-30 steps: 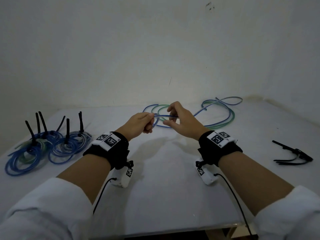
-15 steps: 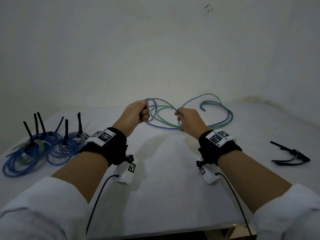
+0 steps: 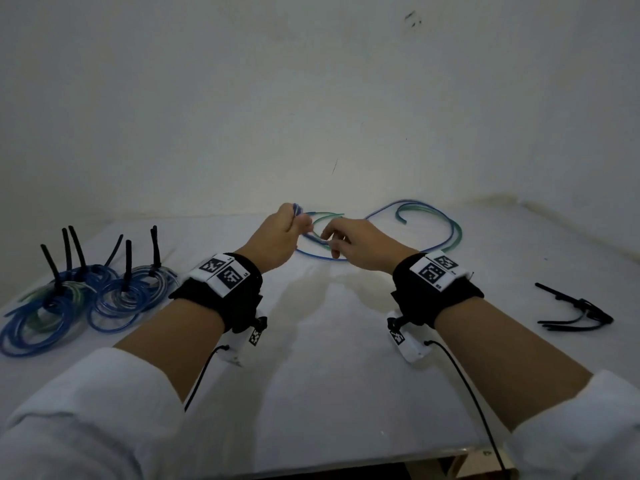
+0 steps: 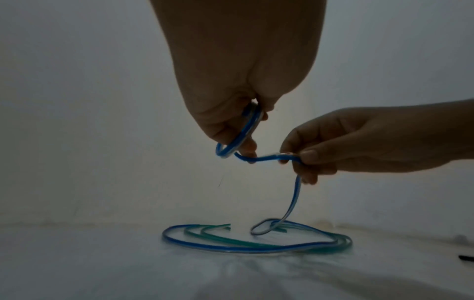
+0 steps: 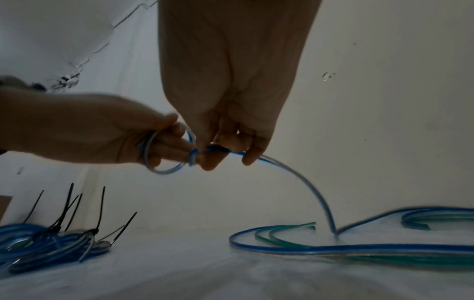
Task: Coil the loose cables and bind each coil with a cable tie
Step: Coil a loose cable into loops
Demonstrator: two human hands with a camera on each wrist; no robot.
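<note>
on the white table (image 3: 311,393) against the bare wall, the left hand (image 3: 273,242) grips a small started coil of blue cable (image 4: 292,200) while the right hand (image 3: 360,245), just beside it and nearer the slack, pinches the strand that trails down and away to the right.

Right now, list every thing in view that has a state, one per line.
left hand: grips a small loop of the blue cable
right hand: pinches the blue cable beside that loop
blue cable: partly coiled, the rest trailing on the table
green cables: loose, uncoiled
finished coils: bound with ties
spare cable ties: lying unused
</note>
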